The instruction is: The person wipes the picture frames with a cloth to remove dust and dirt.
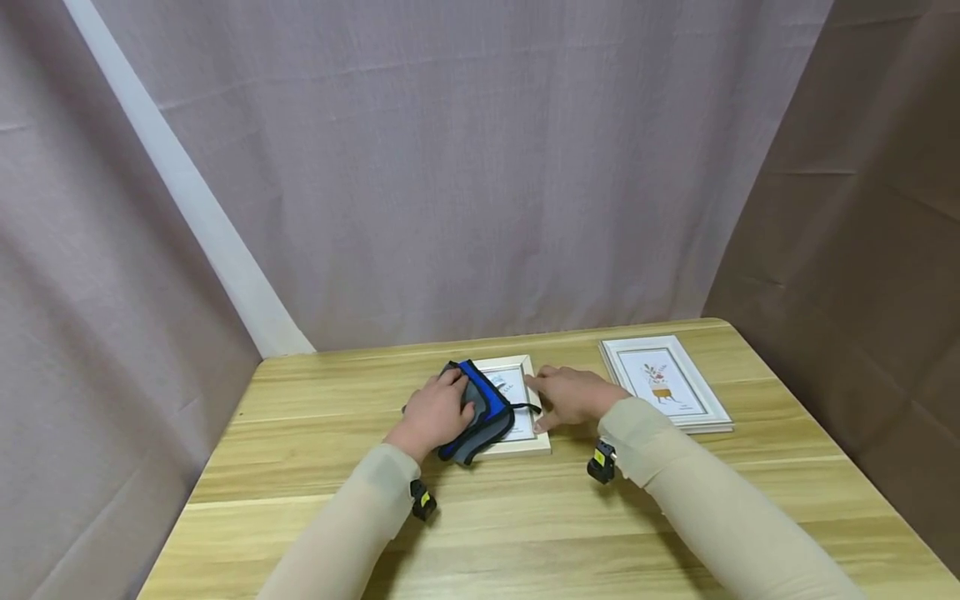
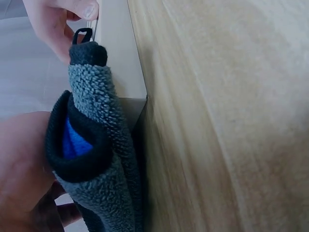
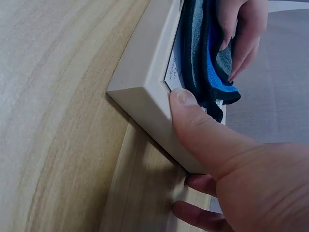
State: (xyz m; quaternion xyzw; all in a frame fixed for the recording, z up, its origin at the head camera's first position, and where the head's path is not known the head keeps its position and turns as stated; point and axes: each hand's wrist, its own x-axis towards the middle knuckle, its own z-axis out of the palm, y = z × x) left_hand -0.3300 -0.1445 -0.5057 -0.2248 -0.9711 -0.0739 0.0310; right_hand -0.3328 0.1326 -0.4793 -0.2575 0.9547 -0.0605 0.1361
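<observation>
Two-handed: with the left grip (image 1: 438,412), pinches a folded blue-and-grey cloth (image 1: 491,425) over a pale picture frame (image 1: 536,444); with the right grip (image 1: 573,396), holds that frame's right edge, thumb on the border. Partly hidden under the cloth: frame's left side and print (image 1: 516,385). Just right, near the cuff (image 1: 626,425): white frame (image 1: 708,400) with plant print (image 1: 660,387). Below, wood-grained table (image 1: 315,442); behind, greyish-mauve curtain (image 1: 480,167); at right, brown curtain (image 1: 862,250).

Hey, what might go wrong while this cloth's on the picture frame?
The thumb of the right hand touches the picture frame beside the picture and might smudge it. The black loop on the cloth lies near that hand and could snag. The right sleeve looks close to the other frames, so it may nudge them.
</observation>
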